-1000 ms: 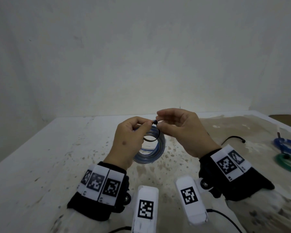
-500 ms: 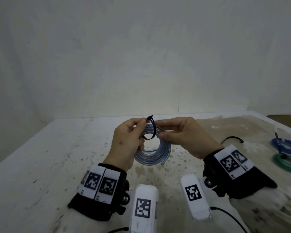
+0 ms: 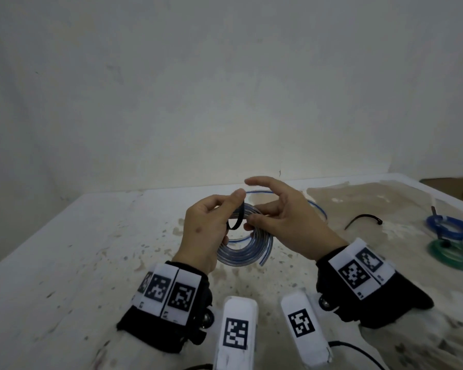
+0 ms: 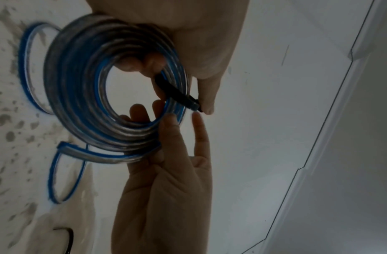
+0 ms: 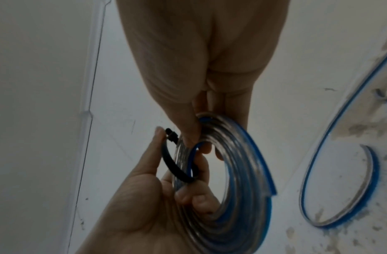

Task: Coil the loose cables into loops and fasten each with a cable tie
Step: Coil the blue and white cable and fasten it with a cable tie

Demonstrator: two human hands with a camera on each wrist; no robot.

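Two hands meet above a stained white worktop [image 3: 64, 263]. The left hand [image 3: 206, 231] grips one coil of clear, blue-striped cable [image 3: 247, 253], its fingers curled through the middle, its index fingertip on a black cable tie [image 3: 237, 218] looped loosely around the coil. The right hand [image 3: 286, 222] pinches the coil's rim, index finger lifted. One loose cable end [image 3: 317, 206] trails toward 1 o'clock. At 3 o'clock lie one spare black tie [image 3: 362, 218], then two tied coils, one blue [image 3: 449, 227] and one green [image 3: 449, 256].
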